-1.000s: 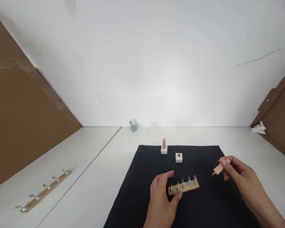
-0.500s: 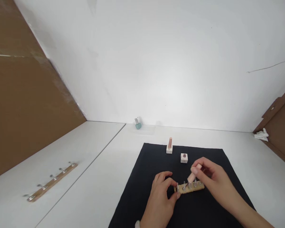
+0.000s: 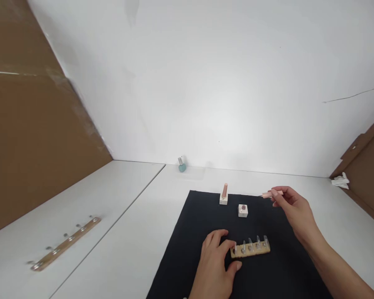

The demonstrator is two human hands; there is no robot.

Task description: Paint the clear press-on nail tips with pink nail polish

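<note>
Left hand [image 3: 216, 259] palm down on the black mat [image 3: 202, 224], thumb and fingertips closed on the left end of the strip [image 3: 252, 248]. Strip flat on the mat, in its near half, long side running left to right. Along its top, a row of clear nail tips [image 3: 257, 241], standing upright and evenly spaced.

Right hand [image 3: 294, 207] raised over the far right part of the mat, well apart from the strip and farther away than it. Between its thumb and fingertips, a pink cap [image 3: 269, 194], pinched at one end, lying about level and pointing left. Too small to tell whether a brush sticks out of it.

Left of the cap and lower in view, an open bottle [image 3: 242, 210]: white, square, dark round mouth facing up, standing on the mat. Farther off and to the left of that, near the far edge of the mat, a capped bottle [image 3: 224, 195] of the same kind, with its pink top upright.

Beyond the mat, by the wall, a small teal bottle [image 3: 182, 165] on the white tabletop [image 3: 137, 207]. At near left on the tabletop, well apart from everything else, a second strip [image 3: 65, 244], lying aslant with its own row of tips. At far right, a crumpled white tissue [image 3: 339, 180] against brown cardboard [image 3: 367, 166].
</note>
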